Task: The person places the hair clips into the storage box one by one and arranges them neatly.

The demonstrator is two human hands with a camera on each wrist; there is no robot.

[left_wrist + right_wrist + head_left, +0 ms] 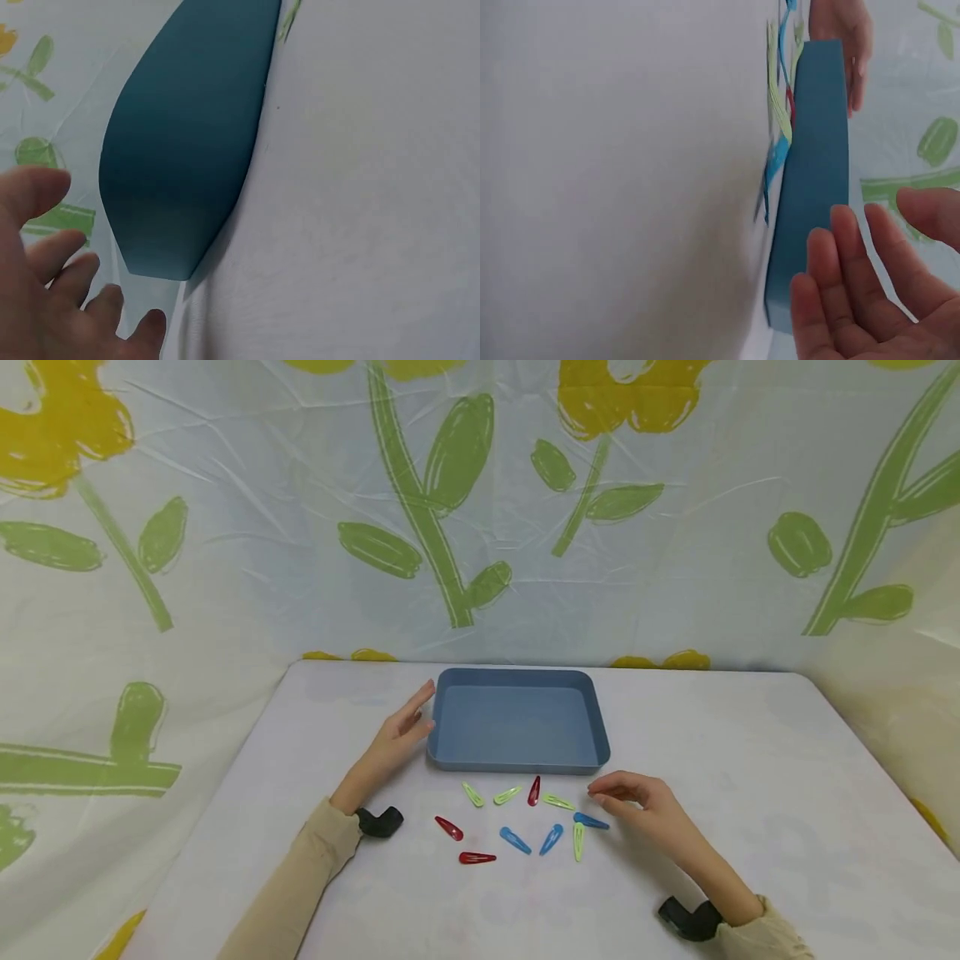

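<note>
The left hand (386,743), fingers extended and holding nothing, sits beside the blue tray (517,768) near the tabletop's (712,735) far edge. The right hand (647,806) — relaxed, empty — hovers by 10 hair clips (515,840) scattered before the tray's near edge; pinching 1 by its narrow sides should work best.

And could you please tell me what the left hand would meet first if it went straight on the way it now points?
The left hand would probably meet the blue tray first, at its left side, though depth is unclear and it might pass above the rim.
</note>
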